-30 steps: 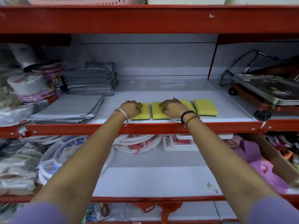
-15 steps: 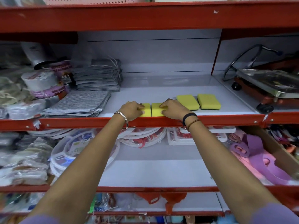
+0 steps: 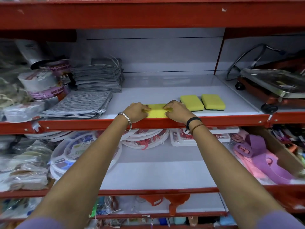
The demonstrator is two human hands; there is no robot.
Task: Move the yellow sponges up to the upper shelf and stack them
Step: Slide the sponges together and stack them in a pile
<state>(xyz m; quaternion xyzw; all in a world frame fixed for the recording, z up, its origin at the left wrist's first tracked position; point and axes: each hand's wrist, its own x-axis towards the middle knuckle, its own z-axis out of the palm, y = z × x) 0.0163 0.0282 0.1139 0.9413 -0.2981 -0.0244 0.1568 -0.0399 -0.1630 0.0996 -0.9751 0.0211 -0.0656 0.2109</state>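
Several yellow sponges with dark green undersides lie on a white shelf (image 3: 165, 90) with a red front edge. My left hand (image 3: 136, 110) grips one sponge (image 3: 152, 111) at the shelf's front edge. My right hand (image 3: 175, 110) grips the sponge (image 3: 160, 111) beside it, and the two sponges touch side by side. Two more sponges lie flat to the right, one (image 3: 192, 103) near my right hand and one (image 3: 212, 101) farther right. Fingers hide much of both held sponges.
Stacks of grey cloths (image 3: 79, 104) and tape rolls (image 3: 41, 86) fill the shelf's left side. A metal scale on a red base (image 3: 272, 86) stands in the right bay. A red shelf beam (image 3: 148, 14) runs overhead. Plastic packs and purple items fill the lower shelf.
Both hands have slid their sponges toward the shelf's front edge and pressed them together. The third sponge, earlier under my right hand, now lies uncovered.
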